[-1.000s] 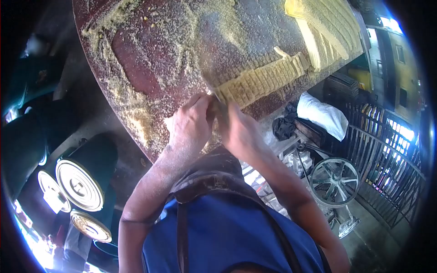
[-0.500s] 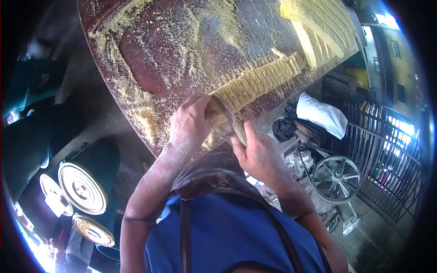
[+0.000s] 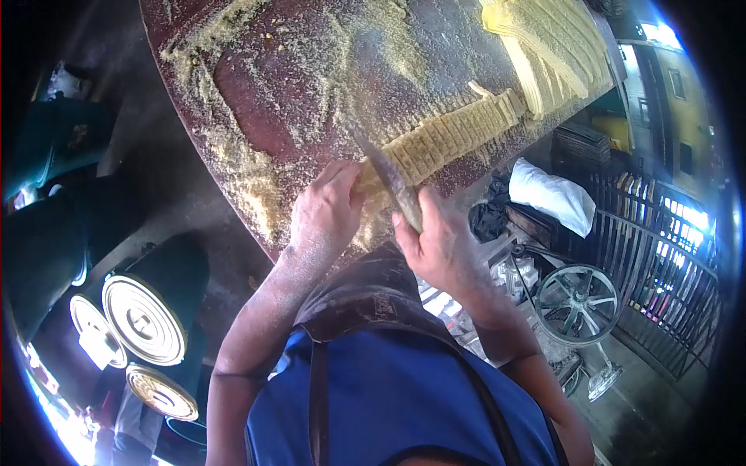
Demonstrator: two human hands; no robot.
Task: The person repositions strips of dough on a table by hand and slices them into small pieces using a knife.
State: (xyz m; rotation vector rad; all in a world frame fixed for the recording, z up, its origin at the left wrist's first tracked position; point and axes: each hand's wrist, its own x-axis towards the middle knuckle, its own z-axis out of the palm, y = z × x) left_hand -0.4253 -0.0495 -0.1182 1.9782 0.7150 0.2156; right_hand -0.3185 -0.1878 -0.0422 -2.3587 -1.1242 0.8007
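A long strip of yellowish dough (image 3: pixel 451 138), dusted with crumbly meal and cut crosswise into several narrow slices, lies along the table's near edge. My left hand (image 3: pixel 325 208) is closed over its near end, fingers curled and fingertips partly hidden. In my right hand (image 3: pixel 444 250) is a knife (image 3: pixel 388 172), gripped by its handle. Its blade slants up and left across the strip, right beside my left fingers. Whether the edge touches the dough I cannot tell.
Yellow meal is scattered over the dark red table (image 3: pixel 256 101). Thick yellow dough strips (image 3: pixel 544 50) are piled at the far right. Beyond the near edge are a white sack (image 3: pixel 550 196) and a spoked machine wheel (image 3: pixel 577 304). Round lids (image 3: pixel 144 320) stand at the lower left.
The knife has shifted slightly, its blade tip now reaching farther past the strip's far side. My left hand stays on the dough's near end. The whole view has moved a little.
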